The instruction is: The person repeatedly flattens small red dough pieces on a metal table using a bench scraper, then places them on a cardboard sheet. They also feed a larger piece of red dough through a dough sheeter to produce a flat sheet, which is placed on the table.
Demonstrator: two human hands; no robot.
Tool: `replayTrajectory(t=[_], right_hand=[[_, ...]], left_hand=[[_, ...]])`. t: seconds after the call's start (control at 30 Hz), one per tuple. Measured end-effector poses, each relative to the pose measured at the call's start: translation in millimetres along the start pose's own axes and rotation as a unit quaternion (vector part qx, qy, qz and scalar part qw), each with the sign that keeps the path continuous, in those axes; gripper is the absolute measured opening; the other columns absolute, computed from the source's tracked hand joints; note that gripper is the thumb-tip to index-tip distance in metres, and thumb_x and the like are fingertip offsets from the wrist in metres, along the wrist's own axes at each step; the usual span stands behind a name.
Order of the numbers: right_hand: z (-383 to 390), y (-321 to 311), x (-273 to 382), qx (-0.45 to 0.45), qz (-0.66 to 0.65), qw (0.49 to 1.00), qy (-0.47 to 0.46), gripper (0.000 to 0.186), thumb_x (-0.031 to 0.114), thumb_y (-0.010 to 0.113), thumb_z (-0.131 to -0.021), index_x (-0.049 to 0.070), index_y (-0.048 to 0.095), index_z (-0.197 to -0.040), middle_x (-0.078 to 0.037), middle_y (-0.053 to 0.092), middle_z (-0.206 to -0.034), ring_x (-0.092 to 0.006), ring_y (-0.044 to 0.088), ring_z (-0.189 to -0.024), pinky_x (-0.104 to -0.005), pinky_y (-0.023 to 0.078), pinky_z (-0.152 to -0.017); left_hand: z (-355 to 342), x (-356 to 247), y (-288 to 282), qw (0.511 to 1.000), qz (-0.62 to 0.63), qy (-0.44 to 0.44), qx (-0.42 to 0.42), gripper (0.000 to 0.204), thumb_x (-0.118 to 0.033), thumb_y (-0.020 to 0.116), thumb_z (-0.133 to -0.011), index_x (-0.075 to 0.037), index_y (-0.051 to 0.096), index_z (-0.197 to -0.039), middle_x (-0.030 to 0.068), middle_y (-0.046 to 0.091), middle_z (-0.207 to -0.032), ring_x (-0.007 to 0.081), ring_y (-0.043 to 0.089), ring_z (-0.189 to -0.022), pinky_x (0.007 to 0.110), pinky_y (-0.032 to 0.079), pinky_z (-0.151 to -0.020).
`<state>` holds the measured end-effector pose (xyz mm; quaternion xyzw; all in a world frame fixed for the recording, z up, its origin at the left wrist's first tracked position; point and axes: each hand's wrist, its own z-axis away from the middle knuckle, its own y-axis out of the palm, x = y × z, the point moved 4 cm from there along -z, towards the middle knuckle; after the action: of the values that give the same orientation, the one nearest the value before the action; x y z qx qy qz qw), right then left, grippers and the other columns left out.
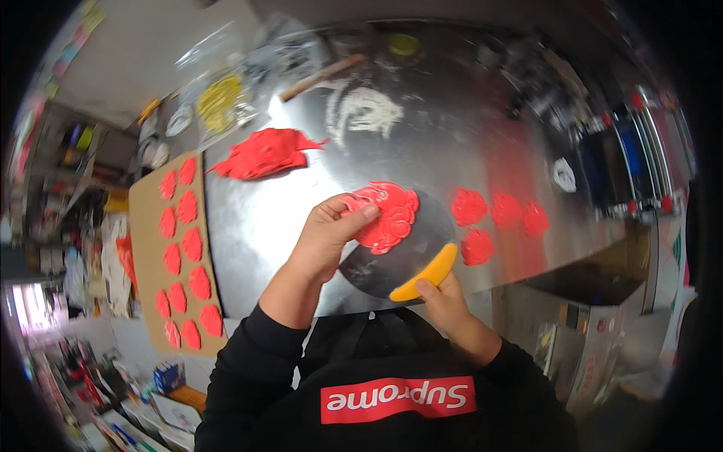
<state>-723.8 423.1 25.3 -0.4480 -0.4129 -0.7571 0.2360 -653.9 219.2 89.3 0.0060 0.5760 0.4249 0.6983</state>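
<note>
My left hand (325,226) pinches the near-left edge of a flat red molded dough piece (393,215) with thumb and fingers. Raised curls and ridges pattern its surface. Under it is a dark, flat round plate (365,273), partly covered by the dough piece. A curved yellow grip (428,276) runs along the plate's near-right rim. My right hand (452,303) is closed on that grip, thumb on top; its other fingers are mostly hidden beneath. A large lump of red dough (267,154) lies farther off, to the left.
Several red dough pieces (468,207) lie on the metal table (444,135) to my right. A cardboard sheet (143,197) on the left bears rows more. Farther back are a rolling pin (324,77), white powder (369,111) and bagged yellow dough (220,100).
</note>
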Motion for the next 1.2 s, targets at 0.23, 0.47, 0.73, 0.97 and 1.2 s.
replayTrajectory(t=[0.23, 0.47, 0.73, 0.97, 1.2], right_hand=[[-14, 65, -21, -0.023, 0.002, 0.996, 0.091, 0.043, 0.018, 0.046, -0.097, 0.002, 0.030, -0.133, -0.016, 0.052, -0.119, -0.0275, 0.060, -0.103, -0.0383, 0.056, -0.079], [-28, 147, -57, -0.003, 0.056, 0.986, 0.157, 0.038, 0.020, 0.047, -0.097, 0.003, 0.036, -0.129, -0.012, 0.056, -0.112, -0.0209, 0.064, -0.093, -0.0308, 0.058, -0.068], [-43, 225, -95, -0.003, 0.150, 0.970, 0.191, 0.036, 0.021, 0.051, -0.095, 0.002, 0.040, -0.124, -0.011, 0.058, -0.108, -0.0202, 0.064, -0.089, -0.0312, 0.058, -0.068], [-47, 251, -98, -0.033, 0.155, 0.969, 0.187, 0.035, 0.022, 0.052, -0.095, 0.002, 0.042, -0.122, -0.011, 0.058, -0.108, -0.0216, 0.063, -0.090, -0.0343, 0.057, -0.070], [-50, 262, -103, -0.029, 0.152, 0.972, 0.177, 0.034, 0.022, 0.052, -0.095, 0.003, 0.042, -0.122, -0.011, 0.058, -0.108, -0.0209, 0.064, -0.088, -0.0331, 0.057, -0.070]], left_hand=[[98, -14, -127, 0.973, 0.059, 0.084, -0.207, 0.019, -0.016, 0.066, -0.088, 0.000, 0.064, -0.098, 0.0050, 0.067, -0.090, 0.0109, 0.061, -0.081, 0.026, 0.049, -0.074], [252, -73, -404, 0.841, -0.029, 0.176, -0.510, 0.022, -0.013, 0.064, -0.087, -0.003, 0.063, -0.107, 0.0033, 0.066, -0.094, 0.0129, 0.062, -0.085, 0.028, 0.051, -0.077], [265, -88, -579, 0.865, -0.034, -0.005, -0.501, 0.023, -0.014, 0.069, -0.083, -0.002, 0.062, -0.101, 0.0049, 0.066, -0.087, 0.0147, 0.064, -0.078, 0.029, 0.051, -0.067], [254, -82, -598, 0.898, -0.007, -0.073, -0.434, 0.022, -0.019, 0.070, -0.082, -0.010, 0.062, -0.100, 0.0023, 0.065, -0.087, 0.0137, 0.063, -0.078, 0.028, 0.049, -0.072], [254, -79, -605, 0.903, -0.050, -0.112, -0.412, 0.024, -0.020, 0.073, -0.079, -0.009, 0.064, -0.099, 0.0028, 0.066, -0.087, 0.0141, 0.063, -0.077, 0.030, 0.049, -0.069]])
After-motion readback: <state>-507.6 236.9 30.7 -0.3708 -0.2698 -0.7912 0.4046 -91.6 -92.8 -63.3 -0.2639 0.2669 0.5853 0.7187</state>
